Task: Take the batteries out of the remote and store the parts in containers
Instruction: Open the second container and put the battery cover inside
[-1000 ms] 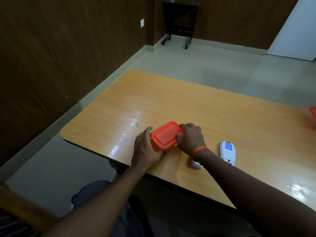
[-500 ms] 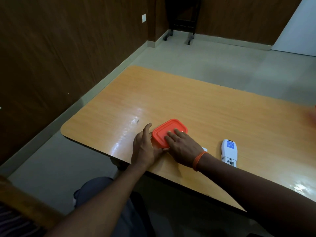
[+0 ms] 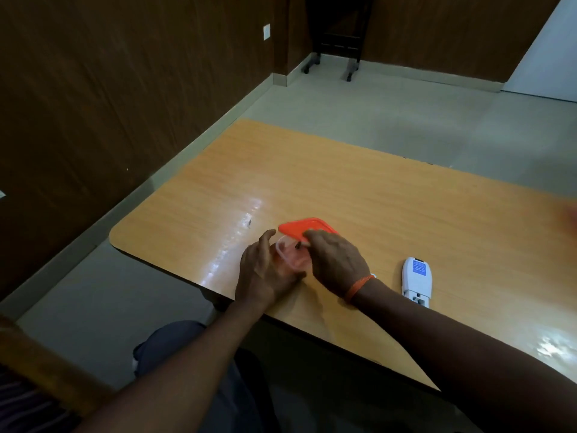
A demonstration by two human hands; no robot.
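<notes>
A small clear container (image 3: 292, 259) sits near the front edge of the wooden table (image 3: 374, 198). My right hand (image 3: 335, 260) grips its orange lid (image 3: 304, 228), which is tilted up off the container's near side. My left hand (image 3: 265, 270) rests against the container's left side, fingers curled around it. Something small and dark shows inside the container; I cannot tell what it is. The white remote (image 3: 416, 281) lies face down to the right, its battery bay open at the near end. A small white piece (image 3: 373, 275) peeks out behind my right wrist.
An orange blur (image 3: 571, 214) shows at the table's right edge. A dark wheeled stand (image 3: 337, 35) stands on the floor in the far corner. A wood-panelled wall runs along the left. The table's front edge is right under my forearms.
The lid, pressed flat on the container half a second ago, is now lifted at its near side by my right hand. My left hand has stayed at the container's side.
</notes>
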